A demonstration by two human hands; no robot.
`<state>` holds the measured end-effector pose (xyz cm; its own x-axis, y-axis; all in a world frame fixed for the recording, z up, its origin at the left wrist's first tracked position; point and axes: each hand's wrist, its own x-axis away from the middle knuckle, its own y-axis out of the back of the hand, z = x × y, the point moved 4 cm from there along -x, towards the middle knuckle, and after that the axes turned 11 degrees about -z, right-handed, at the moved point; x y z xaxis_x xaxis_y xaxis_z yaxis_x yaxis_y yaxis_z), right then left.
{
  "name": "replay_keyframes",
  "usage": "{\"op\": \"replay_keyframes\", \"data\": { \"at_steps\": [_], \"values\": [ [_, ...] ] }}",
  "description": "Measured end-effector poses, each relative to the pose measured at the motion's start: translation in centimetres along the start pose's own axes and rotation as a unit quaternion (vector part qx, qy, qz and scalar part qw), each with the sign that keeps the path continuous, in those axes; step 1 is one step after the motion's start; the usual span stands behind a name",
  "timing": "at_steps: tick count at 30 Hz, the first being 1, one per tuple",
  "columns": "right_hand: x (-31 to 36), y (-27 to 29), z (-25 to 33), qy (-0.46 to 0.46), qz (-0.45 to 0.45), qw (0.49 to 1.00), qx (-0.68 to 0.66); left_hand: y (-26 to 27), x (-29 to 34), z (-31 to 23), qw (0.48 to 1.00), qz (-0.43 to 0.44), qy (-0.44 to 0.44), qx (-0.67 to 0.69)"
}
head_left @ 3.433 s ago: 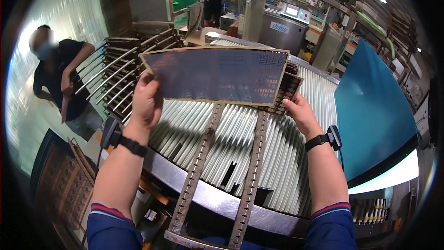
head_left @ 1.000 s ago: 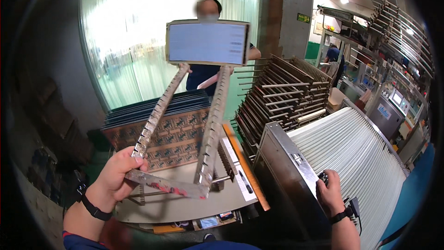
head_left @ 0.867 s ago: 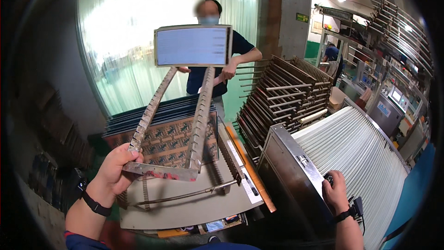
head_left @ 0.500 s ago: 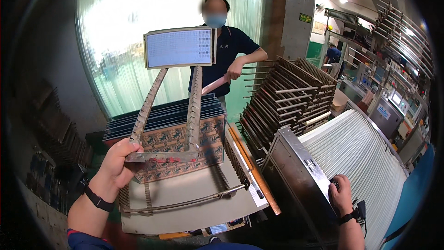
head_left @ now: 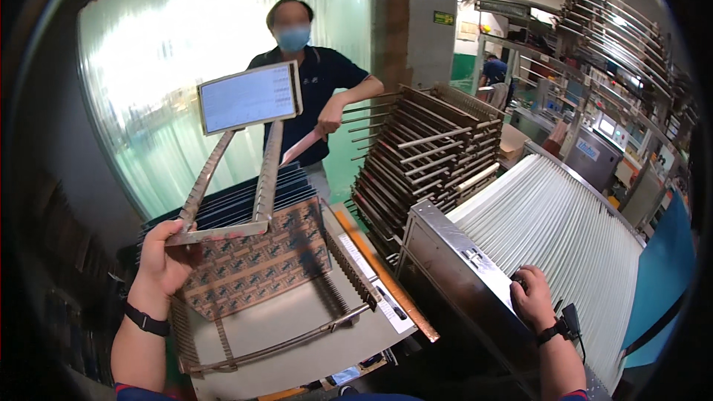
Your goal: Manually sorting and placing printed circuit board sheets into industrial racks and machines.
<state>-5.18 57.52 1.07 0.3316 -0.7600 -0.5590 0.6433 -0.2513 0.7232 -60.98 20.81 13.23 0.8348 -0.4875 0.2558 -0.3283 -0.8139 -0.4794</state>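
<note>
My left hand (head_left: pixel 165 263) grips the lower corner of a metal frame (head_left: pixel 264 200) with two notched side bars. A rectangular panel (head_left: pixel 249 98) with a white printed sheet tops this frame. Behind and below stands a batch of upright boards (head_left: pixel 256 256), the front one copper-brown with a repeating pattern, in a rack with coil-like toothed sides (head_left: pixel 345 275). At the right, my right hand (head_left: pixel 531 297) rests on the metal side rail (head_left: pixel 453 241) of a roller conveyor (head_left: pixel 549 245). Its fingers curl over a small dark part, mostly hidden.
A masked co-worker (head_left: pixel 301 96) stands across from me, one hand (head_left: pixel 330 115) on a pale pink bar (head_left: pixel 303 147). Stacked metal racks (head_left: pixel 431 160) stand beyond the conveyor. An orange-brown strip (head_left: pixel 394 286) edges the board table. A blue sheet (head_left: pixel 657 282) lies at far right.
My view has turned slightly right, so the surroundings sit farther left. The held frame has tilted a little, and more of the co-worker shows above it. My right hand stays on the rail.
</note>
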Motion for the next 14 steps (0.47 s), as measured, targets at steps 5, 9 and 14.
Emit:
{"op": "replay_keyframes", "data": {
  "at_steps": [5, 9, 14],
  "values": [
    [-0.5, -0.4, -0.1, 0.017, 0.004, 1.000, 0.003, 0.8, -2.9, 0.6, 0.999, 0.020, 0.022, 0.018],
    [-0.4, 0.0, -0.1, 0.018, 0.006, 1.000, 0.009, 0.6, -4.6, 0.7, 0.999, 0.021, -0.010, 0.032],
    [0.3, -0.2, -1.0, 0.011, 0.009, 1.000, 0.018, 0.3, -5.5, -0.1, 0.997, 0.050, -0.057, 0.034]
  ]
}}
